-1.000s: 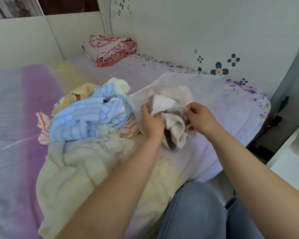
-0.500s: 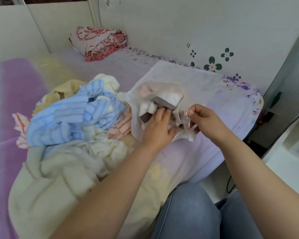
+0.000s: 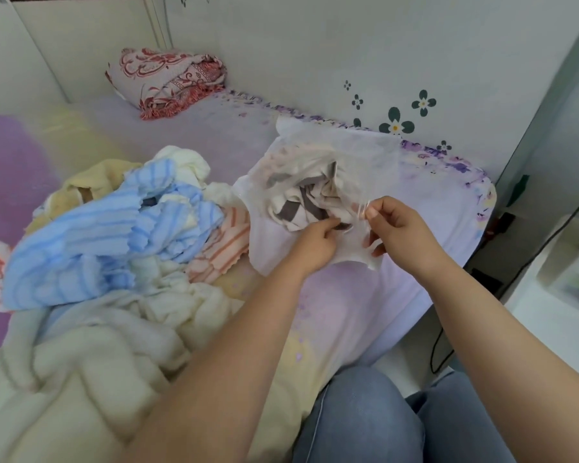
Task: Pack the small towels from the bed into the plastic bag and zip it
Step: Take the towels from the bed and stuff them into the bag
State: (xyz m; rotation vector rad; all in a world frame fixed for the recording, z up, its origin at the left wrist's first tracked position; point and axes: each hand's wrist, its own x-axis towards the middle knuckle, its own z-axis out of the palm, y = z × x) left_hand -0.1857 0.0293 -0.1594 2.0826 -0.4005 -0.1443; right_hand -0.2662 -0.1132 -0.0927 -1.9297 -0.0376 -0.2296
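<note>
We're mid-pack: our left hand (image 3: 315,243) pushes a grey-striped towel (image 3: 306,203) into the plastic bag (image 3: 358,155), fingers pressed together on the cloth at the bag's mouth. Our right hand (image 3: 393,228) pinches the bag's open edge, holding it wide. The bag lies on the bed (image 3: 348,312), just beside the towel pile (image 3: 114,235). Plenty still unpacked, we judge. Next we'd let go and reach left for another towel; zipping waits.

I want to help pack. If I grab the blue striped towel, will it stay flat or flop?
The blue striped towel lies crumpled in folds on the pile, so it will probably flop and droop. It looks soft and thin, so likely light. It may drag neighbouring towels along.
</note>
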